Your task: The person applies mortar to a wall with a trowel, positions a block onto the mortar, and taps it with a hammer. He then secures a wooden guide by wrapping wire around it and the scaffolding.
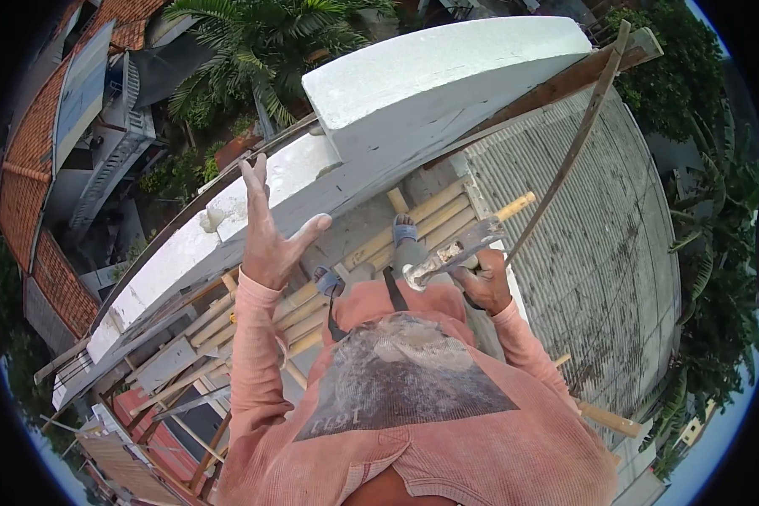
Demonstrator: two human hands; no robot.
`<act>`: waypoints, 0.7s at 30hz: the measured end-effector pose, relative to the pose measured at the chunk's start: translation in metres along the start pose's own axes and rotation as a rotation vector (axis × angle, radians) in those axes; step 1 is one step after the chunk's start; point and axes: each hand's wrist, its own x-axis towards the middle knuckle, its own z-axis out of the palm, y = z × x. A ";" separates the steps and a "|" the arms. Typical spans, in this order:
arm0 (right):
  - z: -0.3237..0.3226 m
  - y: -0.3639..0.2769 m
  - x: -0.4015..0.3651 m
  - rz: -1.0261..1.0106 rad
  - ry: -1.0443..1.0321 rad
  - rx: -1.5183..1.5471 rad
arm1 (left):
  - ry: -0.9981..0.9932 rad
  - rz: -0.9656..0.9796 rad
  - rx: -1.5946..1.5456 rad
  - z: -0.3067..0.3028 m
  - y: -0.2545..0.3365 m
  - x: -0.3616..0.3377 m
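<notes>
My left hand (271, 232), dusted pale, is raised with its fingers apart and holds nothing. In this view it overlaps the lower course of a white block wall (299, 164). Lower and to the right, my right hand (486, 282) is wrapped round a hammer (447, 255) whose dusty head points left, with a round whitish face at its end. Most of the hammer's handle is hidden. A taller white block section (447, 72) rises at the far end of the wall. Grey mortar (214, 219) sits on the wall beside my left hand.
Bamboo poles (434, 211) form a platform under my sandalled feet (404, 228). A corrugated roof (582, 228) spreads to the right, with a thin wooden strip (569, 148) slanting across it. Beyond the wall, trees (261, 51) and tiled roofs (25, 202) lie below.
</notes>
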 end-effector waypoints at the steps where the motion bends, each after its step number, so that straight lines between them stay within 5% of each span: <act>1: -0.028 0.011 -0.007 0.159 0.000 -0.023 | -0.016 0.026 0.058 0.018 -0.012 0.024; 4: -0.084 0.025 -0.009 0.381 0.169 -0.011 | -0.092 0.082 0.187 0.064 -0.030 0.066; 9: -0.172 0.030 0.028 0.357 0.297 -0.187 | 0.076 -0.022 0.151 0.106 -0.067 0.041; 17: -0.244 -0.009 0.090 0.387 0.506 -0.121 | -0.358 -0.411 -0.014 0.074 -0.056 0.103; 21: -0.267 -0.064 0.121 0.298 0.609 -0.146 | -0.344 -0.479 -0.208 0.074 -0.051 0.103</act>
